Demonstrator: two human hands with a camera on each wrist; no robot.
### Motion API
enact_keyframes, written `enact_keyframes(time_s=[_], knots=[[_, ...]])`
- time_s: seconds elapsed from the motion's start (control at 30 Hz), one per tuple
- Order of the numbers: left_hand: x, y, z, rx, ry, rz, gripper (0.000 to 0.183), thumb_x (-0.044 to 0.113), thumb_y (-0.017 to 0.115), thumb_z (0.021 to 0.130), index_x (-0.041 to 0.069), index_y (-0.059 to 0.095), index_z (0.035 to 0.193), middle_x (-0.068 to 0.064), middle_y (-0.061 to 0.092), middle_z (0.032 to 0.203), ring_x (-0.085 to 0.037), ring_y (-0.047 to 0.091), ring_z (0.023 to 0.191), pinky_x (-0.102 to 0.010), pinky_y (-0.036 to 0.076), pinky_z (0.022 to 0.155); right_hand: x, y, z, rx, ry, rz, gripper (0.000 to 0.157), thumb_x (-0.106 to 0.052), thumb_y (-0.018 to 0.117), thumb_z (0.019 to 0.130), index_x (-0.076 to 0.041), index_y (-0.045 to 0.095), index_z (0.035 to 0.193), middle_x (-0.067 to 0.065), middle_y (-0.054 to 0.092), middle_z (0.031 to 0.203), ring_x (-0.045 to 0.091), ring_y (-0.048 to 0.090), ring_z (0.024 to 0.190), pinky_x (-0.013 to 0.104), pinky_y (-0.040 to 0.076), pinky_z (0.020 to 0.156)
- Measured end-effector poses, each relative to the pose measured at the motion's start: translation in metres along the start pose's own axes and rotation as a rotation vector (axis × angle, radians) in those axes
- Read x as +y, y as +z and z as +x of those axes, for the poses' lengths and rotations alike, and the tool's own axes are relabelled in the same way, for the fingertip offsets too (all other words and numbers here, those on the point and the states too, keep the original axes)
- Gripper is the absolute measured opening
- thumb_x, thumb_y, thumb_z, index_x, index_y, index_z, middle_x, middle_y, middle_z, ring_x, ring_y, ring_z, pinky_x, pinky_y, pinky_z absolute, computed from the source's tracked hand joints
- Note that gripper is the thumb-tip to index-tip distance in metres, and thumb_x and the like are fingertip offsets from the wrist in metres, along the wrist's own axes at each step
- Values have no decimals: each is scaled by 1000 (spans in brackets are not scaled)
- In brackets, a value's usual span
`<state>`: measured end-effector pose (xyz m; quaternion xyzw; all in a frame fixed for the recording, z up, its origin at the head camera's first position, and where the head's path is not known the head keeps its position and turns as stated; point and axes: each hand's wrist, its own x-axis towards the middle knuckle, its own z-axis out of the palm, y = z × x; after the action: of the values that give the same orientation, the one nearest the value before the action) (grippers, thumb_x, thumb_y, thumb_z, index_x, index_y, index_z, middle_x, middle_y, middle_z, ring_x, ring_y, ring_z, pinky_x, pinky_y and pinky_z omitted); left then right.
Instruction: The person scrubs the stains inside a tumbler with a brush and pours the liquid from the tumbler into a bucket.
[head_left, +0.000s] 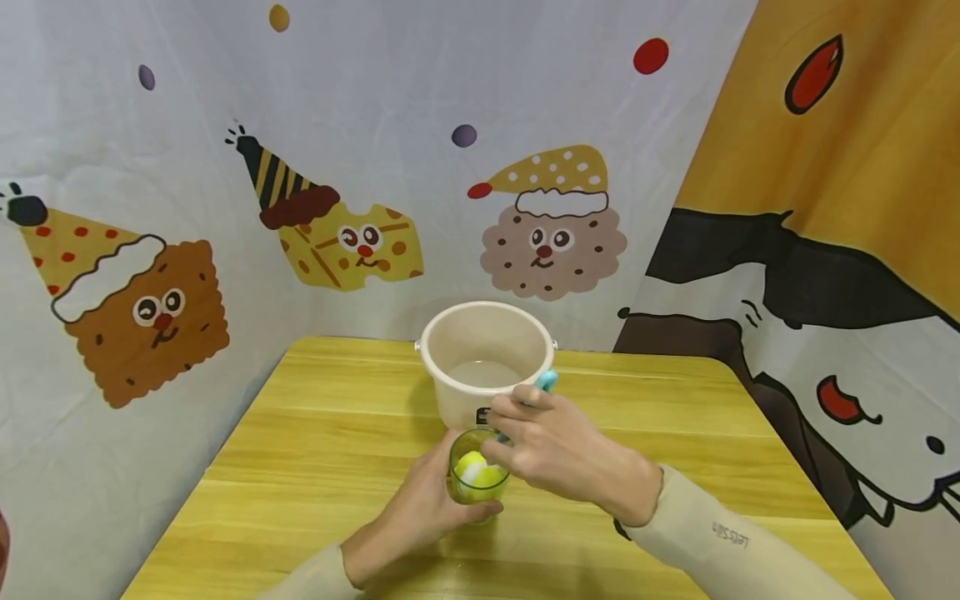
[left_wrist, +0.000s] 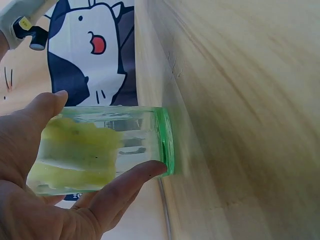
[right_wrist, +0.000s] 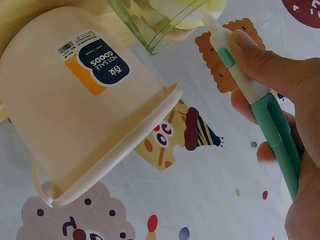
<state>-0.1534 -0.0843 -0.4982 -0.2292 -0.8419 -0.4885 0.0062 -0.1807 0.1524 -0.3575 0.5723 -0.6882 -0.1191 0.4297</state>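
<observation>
My left hand (head_left: 420,504) grips a clear green-tinted glass (left_wrist: 137,140), thumb on one side and fingers on the other. Upright in the head view, the glass has its base on or just above the table. Inside it sits the yellow and white sponge head (head_left: 474,473) of a cup brush (right_wrist: 277,132). My right hand (head_left: 547,450) holds that brush by its teal and white handle from above, at the glass's mouth. The handle's teal end (head_left: 547,381) pokes up past my fingers. In the left wrist view the sponge stops short of the glass's base.
A cream bucket (head_left: 444,402) with a label stands directly behind the glass, close to both hands. Under everything is a wood-grain table (head_left: 300,467). A cloth with cartoon prints (head_left: 360,83) hangs behind the table and along its sides.
</observation>
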Motion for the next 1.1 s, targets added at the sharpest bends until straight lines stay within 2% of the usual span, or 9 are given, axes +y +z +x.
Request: enact_keyframes(time_s=[0.17, 0.3, 0.57, 0.93, 1.1], knots=[[1, -1, 0, -4, 13, 0, 97, 40, 105, 89, 26, 50, 166, 7, 74, 151, -18, 76, 129, -33, 66, 104, -1, 1, 1, 12, 0, 2, 20, -18, 85, 92, -24, 67, 86, -5, 75, 94, 16, 62, 101, 31, 46, 103], [2, -1, -1, -13, 14, -3, 98, 39, 105, 90, 24, 49, 168, 7, 72, 152, -18, 76, 129, -32, 65, 104, -1, 1, 2, 11, -8, -16, 20, -19, 86, 92, -24, 67, 85, -5, 76, 94, 16, 63, 101, 31, 46, 103], [3, -1, -1, -7, 24, 4, 98, 40, 104, 90, 25, 47, 169, 8, 72, 151, -16, 75, 126, -31, 65, 103, -2, 2, 5, -14, -17, -49, 21, -23, 89, 91, -24, 69, 86, -7, 79, 97, 15, 63, 102, 29, 46, 103], [3, -1, -2, 2, 12, 19, 96, 39, 105, 90, 24, 49, 166, 7, 73, 147, -15, 75, 125, -32, 65, 103, 0, 5, 10, -34, -17, -72, 18, -26, 89, 91, -25, 72, 84, -6, 78, 93, 15, 58, 97, 29, 42, 99], [3, -1, -2, -5, 7, 22, 95, 39, 104, 90, 20, 50, 166, 6, 73, 146, -15, 74, 124, -32, 65, 102, 2, 7, 11, -60, -18, -78, 18, -27, 90, 91, -25, 73, 86, -6, 76, 95, 15, 57, 99, 30, 41, 101]])
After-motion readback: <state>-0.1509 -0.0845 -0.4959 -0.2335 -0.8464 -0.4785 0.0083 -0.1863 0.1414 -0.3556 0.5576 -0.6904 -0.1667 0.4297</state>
